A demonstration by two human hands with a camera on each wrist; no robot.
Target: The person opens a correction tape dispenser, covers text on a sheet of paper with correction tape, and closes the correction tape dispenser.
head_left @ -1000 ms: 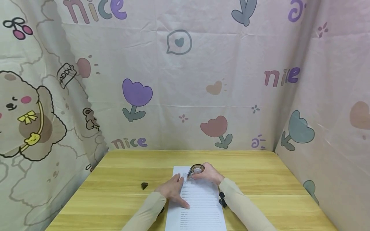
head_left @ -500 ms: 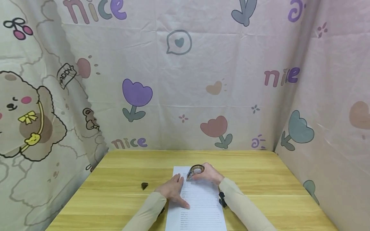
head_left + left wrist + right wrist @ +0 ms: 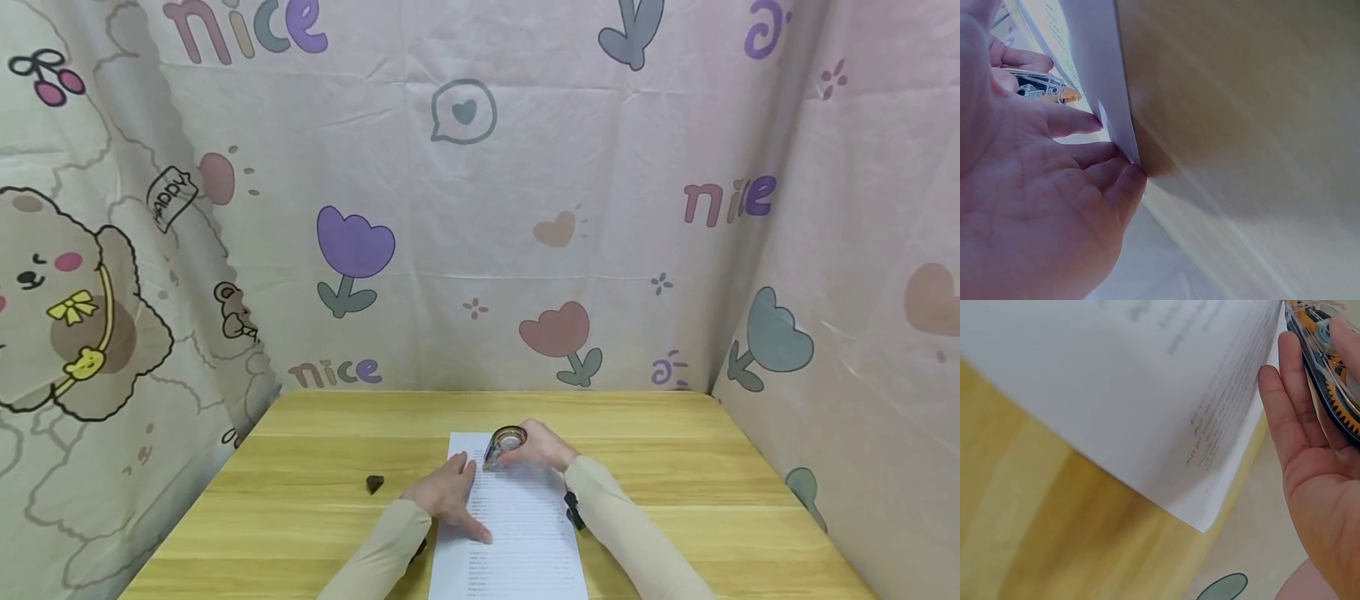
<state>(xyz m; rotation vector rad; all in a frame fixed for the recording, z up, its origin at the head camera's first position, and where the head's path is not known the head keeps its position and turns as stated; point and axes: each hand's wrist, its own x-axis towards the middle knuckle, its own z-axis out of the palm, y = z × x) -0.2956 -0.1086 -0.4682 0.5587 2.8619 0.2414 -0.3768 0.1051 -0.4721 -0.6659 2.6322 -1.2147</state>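
Observation:
A white sheet of printed paper lies lengthwise on the wooden table. My left hand rests on its left edge, fingers extended and thumb spread over the print; in the left wrist view the fingertips touch the paper's edge. My right hand grips a clear-cased correction tape between thumb and fingers, with its tip down at the printed lines near the top of the sheet. Orange gears show through the case of the correction tape in the right wrist view, and its orange tip points at the paper in the left wrist view.
A small dark wedge-shaped piece lies on the table left of the paper. Black devices sit at both wrists, one at the right cuff. A patterned cloth hangs behind the table and along its sides.
My right hand and wrist have shifted very slightly up and left, with the correction tape still in the grip. The left hand and paper stay in place.

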